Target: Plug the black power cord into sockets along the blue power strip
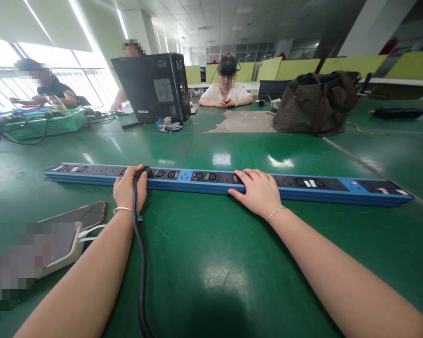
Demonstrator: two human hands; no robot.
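Observation:
A long blue and black power strip [211, 187] with several sockets lies across the green table in front of me. My left hand [131, 188] is closed around a black power plug [146, 171] at the strip, left of its middle. The plug's front is hidden, so I cannot tell if it sits in a socket. From the plug a thick black cord [141, 263] runs down towards me. Right of the middle, my right hand [259, 188] grips the strip, its fingers over the top face and its thumb along the front edge.
Phones [70, 234], one with a white cable, lie near my left forearm. Beyond the strip stand a black computer case [155, 89], work gloves [168, 125], a brown bag [310, 105] and a green basket [63, 123] of cables. A person [227, 91] sits opposite; others are at the left.

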